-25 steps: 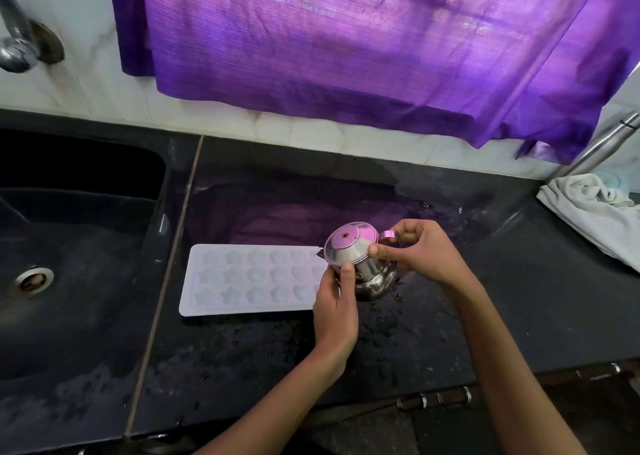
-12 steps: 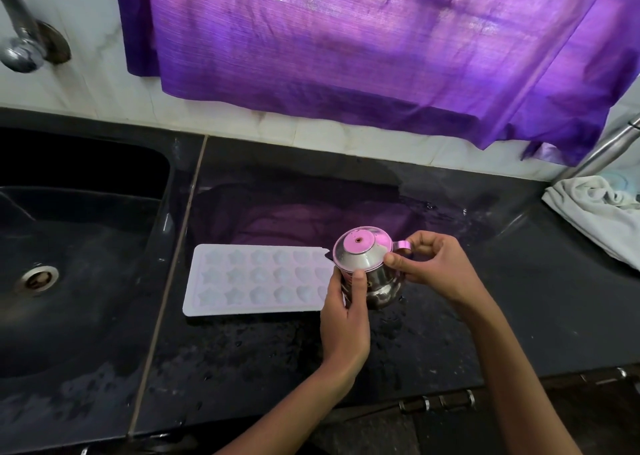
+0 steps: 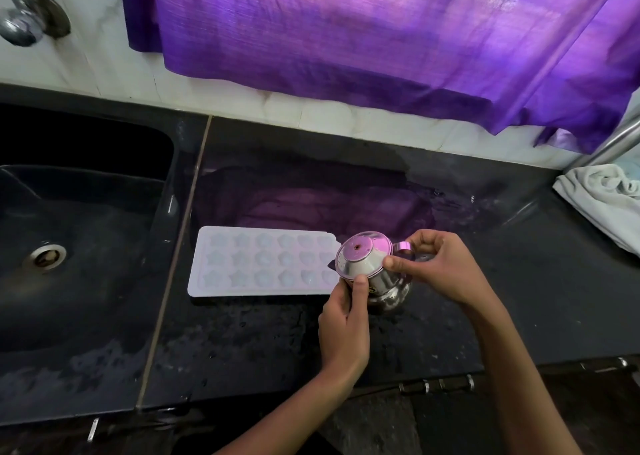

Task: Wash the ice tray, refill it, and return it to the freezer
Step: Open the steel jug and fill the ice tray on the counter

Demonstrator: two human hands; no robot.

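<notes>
A white ice tray point(image 3: 263, 262) with star and heart moulds lies flat on the wet black counter point(image 3: 263, 343), just right of the sink. At its right end stands a small steel kettle point(image 3: 372, 274) with a domed lid point(image 3: 360, 253), tilted toward the tray. My left hand point(image 3: 344, 319) grips the kettle's near side, thumb on the lid's rim. My right hand point(image 3: 440, 267) holds the kettle at its handle side, thumb pressing the lid. Whether water is in the moulds is not clear.
A black sink point(image 3: 79, 246) with a metal drain point(image 3: 46, 255) lies left, a tap point(image 3: 24, 21) above it. A purple curtain point(image 3: 381, 38) hangs over the back wall. A white cloth point(image 3: 602, 194) lies at the far right beside a steel pipe point(image 3: 616, 142).
The kettle and both hands stay at the tray's right end, with only a slight shift. The view has drifted a little.
</notes>
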